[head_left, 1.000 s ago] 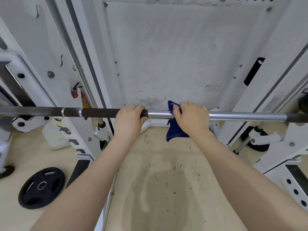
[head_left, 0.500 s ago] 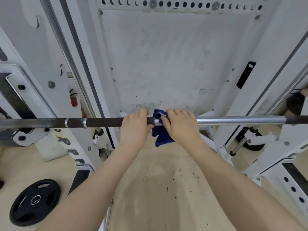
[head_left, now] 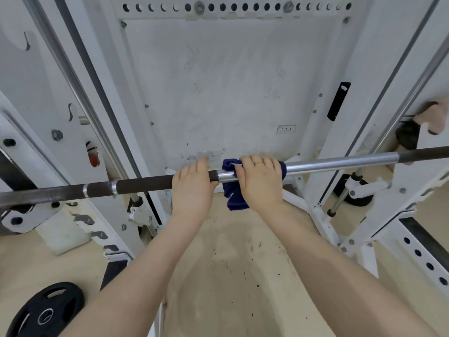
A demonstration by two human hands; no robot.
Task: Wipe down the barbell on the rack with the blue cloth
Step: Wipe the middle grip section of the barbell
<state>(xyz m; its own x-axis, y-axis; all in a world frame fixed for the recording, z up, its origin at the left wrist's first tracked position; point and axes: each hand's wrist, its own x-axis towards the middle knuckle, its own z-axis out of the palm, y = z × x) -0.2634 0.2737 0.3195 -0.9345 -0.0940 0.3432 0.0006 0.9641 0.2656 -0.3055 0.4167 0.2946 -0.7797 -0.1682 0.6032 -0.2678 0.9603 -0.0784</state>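
Forearms reach up from the near edge over the scuffed floor (head_left: pixel 230 276). Left hand (head_left: pixel 193 190) has its fingers clenched round the barbell (head_left: pixel 145 184), bare. Just beside it, right hand (head_left: pixel 261 183) grasps the blue cloth (head_left: pixel 233 198) wrapped on the bar. Behind stands the white rack (head_left: pixel 323 215).

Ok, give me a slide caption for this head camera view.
Left hand steadies the racked barbell while right hand wraps the blue cloth around it.
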